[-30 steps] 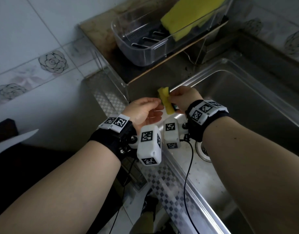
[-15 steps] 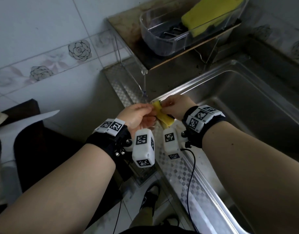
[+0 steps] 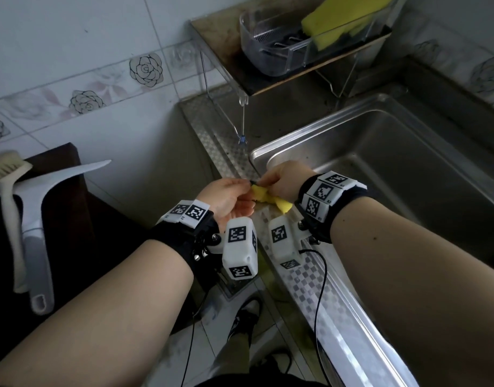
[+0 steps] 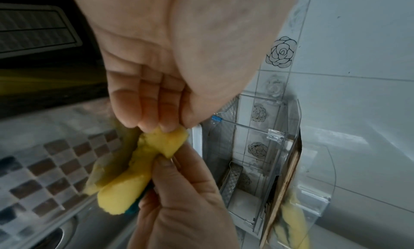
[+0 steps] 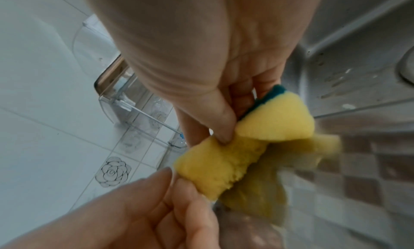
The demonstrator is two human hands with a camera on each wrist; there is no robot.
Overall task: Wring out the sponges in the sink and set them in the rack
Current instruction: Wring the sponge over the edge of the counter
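Note:
A yellow sponge point(image 3: 271, 199) with a dark green scrub side is squeezed and twisted between both hands over the near left corner of the steel sink point(image 3: 380, 152). My left hand point(image 3: 247, 189) pinches one end point(image 4: 172, 139) with fingertips and thumb. My right hand point(image 3: 265, 183) grips the middle, its thumb pressed into the foam point(image 5: 246, 150). Another yellow sponge point(image 3: 338, 20) lies in the clear plastic rack point(image 3: 271, 61) on the raised shelf at the back.
The rack stands on a thin board shelf point(image 3: 268, 85) on wire legs above the counter. A checkered metal rim point(image 3: 310, 277) runs along the sink's near side. At the left, a scrub brush point(image 3: 8, 208) and a white scraper point(image 3: 44, 213) lie on a dark surface.
The sponge went from upright to lying across between the hands. My left hand closed on its end, and both hands drifted toward the sink's near left corner.

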